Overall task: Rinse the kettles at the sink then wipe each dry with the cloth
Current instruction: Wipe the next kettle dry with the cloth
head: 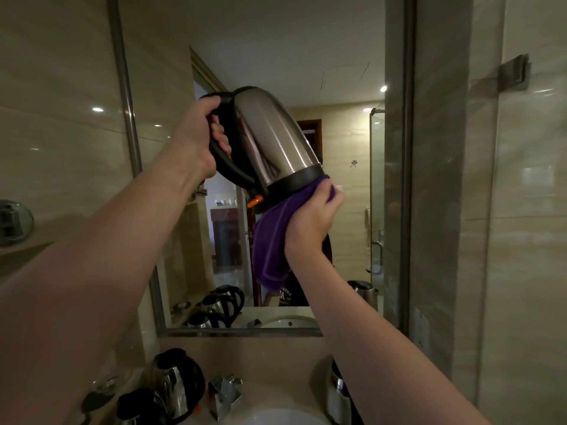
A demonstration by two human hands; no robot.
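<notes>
A steel kettle (273,139) with a black handle and black base is raised high in front of the mirror, tilted with its base toward the lower right. My left hand (199,139) grips its handle. My right hand (313,216) holds a purple cloth (270,246) bunched against the underside of the kettle's base, and the rest of the cloth hangs down. Two more kettles (178,381) stand on the counter left of the tap, and a third kettle (339,394) stands to the right of the sink (285,417).
A chrome tap (224,394) sits behind the basin. The framed mirror (352,210) covers the wall ahead, with tiled walls on both sides. A glass shower partition (491,240) stands at the right. Glass items (107,381) sit on the counter at the left.
</notes>
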